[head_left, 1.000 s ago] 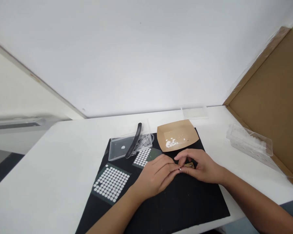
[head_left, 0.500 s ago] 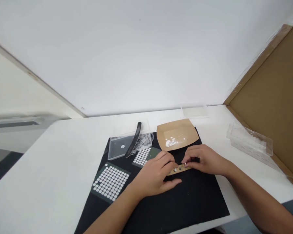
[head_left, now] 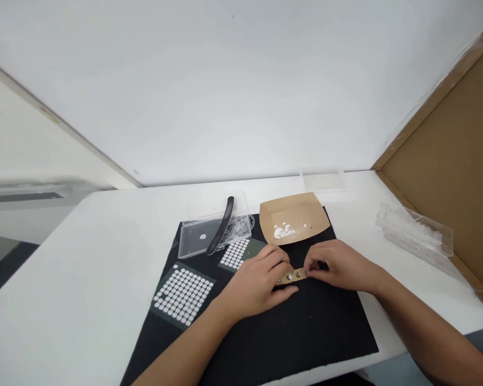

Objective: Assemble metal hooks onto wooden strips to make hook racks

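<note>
A narrow tan strip (head_left: 293, 277) with a row of round openings lies on the black mat (head_left: 306, 338); small shiny or whitish bits show in the openings. My left hand (head_left: 255, 284) holds the strip's left part down, fingers curled over its upper edge and thumb along the near side. At the right end of the strip, my right hand (head_left: 338, 265) has thumb and index finger pinched together. A tiny bright spot shows at those fingertips, too small to name. Just beyond the hands is a tan paper tray (head_left: 301, 206) with small white pieces (head_left: 282, 231).
Left on the mat are two dark green sheets of white dots (head_left: 183, 295) (head_left: 234, 253). Behind them a black curved handle (head_left: 221, 228) rests across an open clear plastic box (head_left: 197, 238) of thin clear pieces. Another clear box (head_left: 414, 230) stands right, beside a cardboard panel (head_left: 446, 145).
My right hand's fingertips have come down onto the strip's right end; the small white piece seen upright between them earlier is now mostly hidden. My left hand stays on the strip.
</note>
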Available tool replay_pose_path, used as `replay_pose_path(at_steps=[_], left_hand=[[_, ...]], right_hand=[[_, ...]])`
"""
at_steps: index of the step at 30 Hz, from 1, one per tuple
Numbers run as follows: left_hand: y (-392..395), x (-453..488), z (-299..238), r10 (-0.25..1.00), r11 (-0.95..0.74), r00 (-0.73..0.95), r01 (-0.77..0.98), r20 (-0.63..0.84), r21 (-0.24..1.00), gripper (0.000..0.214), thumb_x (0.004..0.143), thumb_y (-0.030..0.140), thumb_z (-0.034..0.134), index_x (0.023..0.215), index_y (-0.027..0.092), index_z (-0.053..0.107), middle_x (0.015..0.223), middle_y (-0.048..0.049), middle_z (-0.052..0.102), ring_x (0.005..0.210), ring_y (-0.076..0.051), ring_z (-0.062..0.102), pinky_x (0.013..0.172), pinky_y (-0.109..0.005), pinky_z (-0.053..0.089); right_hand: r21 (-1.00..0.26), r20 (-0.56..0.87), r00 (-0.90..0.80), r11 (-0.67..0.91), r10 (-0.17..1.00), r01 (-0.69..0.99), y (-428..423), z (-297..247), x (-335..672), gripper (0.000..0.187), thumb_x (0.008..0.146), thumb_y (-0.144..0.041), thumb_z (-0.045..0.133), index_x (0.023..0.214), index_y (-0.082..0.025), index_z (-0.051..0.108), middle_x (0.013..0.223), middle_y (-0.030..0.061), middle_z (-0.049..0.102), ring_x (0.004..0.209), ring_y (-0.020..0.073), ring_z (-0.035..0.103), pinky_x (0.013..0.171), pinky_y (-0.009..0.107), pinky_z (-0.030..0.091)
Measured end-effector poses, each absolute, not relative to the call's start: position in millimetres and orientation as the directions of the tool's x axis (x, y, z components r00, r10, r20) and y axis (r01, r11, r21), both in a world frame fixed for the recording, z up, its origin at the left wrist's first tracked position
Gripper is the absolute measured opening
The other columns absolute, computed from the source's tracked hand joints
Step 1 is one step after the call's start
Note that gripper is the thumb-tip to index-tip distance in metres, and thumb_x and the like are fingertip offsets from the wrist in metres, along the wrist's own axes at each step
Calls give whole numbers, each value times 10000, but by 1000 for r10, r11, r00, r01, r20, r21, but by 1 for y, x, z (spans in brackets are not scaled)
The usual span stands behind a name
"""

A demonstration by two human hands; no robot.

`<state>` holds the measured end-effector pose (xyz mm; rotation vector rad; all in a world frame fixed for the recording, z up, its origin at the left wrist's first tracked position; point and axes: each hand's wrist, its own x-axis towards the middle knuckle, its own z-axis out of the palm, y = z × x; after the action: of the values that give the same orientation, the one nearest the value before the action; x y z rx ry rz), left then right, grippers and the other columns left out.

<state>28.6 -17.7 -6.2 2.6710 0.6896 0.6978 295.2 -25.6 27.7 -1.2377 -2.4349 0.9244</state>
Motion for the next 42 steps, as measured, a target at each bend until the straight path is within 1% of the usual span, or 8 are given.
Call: replay_pose_path(at_steps=[5,9,17,21,25,30,36,42], left_hand=[[-17,29,-10,520,-839,782,391,344,378,181,998,342,749,997,193,646,1049,-81,712,1065,-271,642,812,-363,580],[-16,29,-14,523,-833,787,390,327,392,159,1008,312,736,992,188,638,1021,-72,716,1054,-269,629,824,-366,581],[-17,28,-15,550,-810,776,406,308,423,155,1005,304,740,970,195,635,947,-53,699,980,-251,615,757,-342,549],[-17,28,-14,558,-805,773,415,302,424,148,1015,311,731,975,199,643,925,-47,682,962,-242,612,744,-332,537],[-18,28,-14,553,-807,781,416,291,419,152,1045,327,694,989,196,642,937,-53,675,972,-248,602,762,-343,533],[-18,29,-15,543,-812,792,411,280,414,158,1054,328,687,993,190,638,951,-56,671,987,-254,594,797,-358,535],[-17,28,-15,537,-819,787,400,303,411,151,1050,334,692,997,197,656,937,-55,671,965,-242,599,778,-346,533],[-18,28,-14,550,-808,785,415,283,418,156,1054,346,687,1007,200,658,942,-57,669,977,-247,604,770,-342,533]], right_hand=[[-569,-48,-598,470,800,675,-28,26,295,143,896,-91,763,900,-233,747,903,-21,783,844,187,705,788,303,469],[-558,-19,-628,513,778,653,-29,26,294,174,901,-53,731,895,-227,725,913,-22,778,852,185,694,829,320,458],[-563,-2,-642,529,767,634,-29,26,295,192,896,-33,703,893,-225,692,900,-18,763,840,181,677,832,325,443],[-569,-25,-636,512,772,644,-30,29,294,188,894,-44,705,914,-229,686,900,-22,765,838,181,672,834,327,444],[-571,-43,-642,509,765,644,-29,31,293,177,916,-65,703,956,-237,696,940,-18,778,864,188,684,836,321,448],[-566,-46,-628,498,777,658,-28,31,293,167,918,-78,711,970,-236,702,916,-20,763,866,190,680,819,311,447],[-568,-21,-633,512,774,645,-27,27,294,185,911,-69,710,987,-237,705,923,-18,756,881,189,678,830,311,452],[-593,-26,-654,515,756,619,-27,28,296,189,910,-77,719,1013,-235,703,965,-6,746,899,187,673,814,303,461]])
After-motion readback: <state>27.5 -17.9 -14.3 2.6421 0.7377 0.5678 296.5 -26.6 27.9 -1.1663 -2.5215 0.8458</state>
